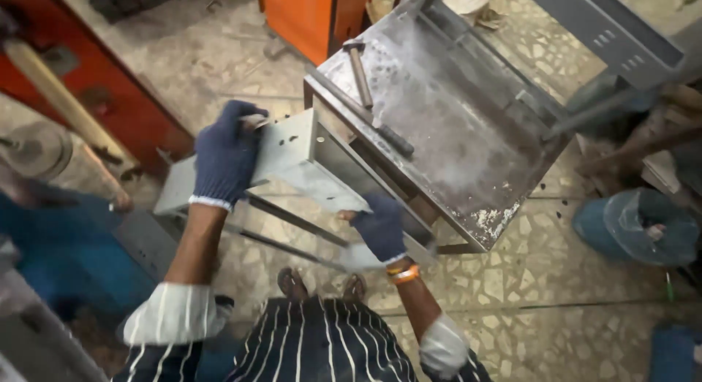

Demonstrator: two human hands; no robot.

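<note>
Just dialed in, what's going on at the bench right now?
A person in dark knit gloves holds a grey sheet-metal channel off the floor beside a worn steel table. The left hand grips the channel's upper end; the right hand grips its lower edge. A hammer and a dark rod lie on the table. An orange machine stands behind it.

Single head view — steep downward look, close above worktable (468,155)

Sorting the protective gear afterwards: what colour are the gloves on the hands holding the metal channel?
Dark blue knit gloves with white cuffs, in the head view.
</note>
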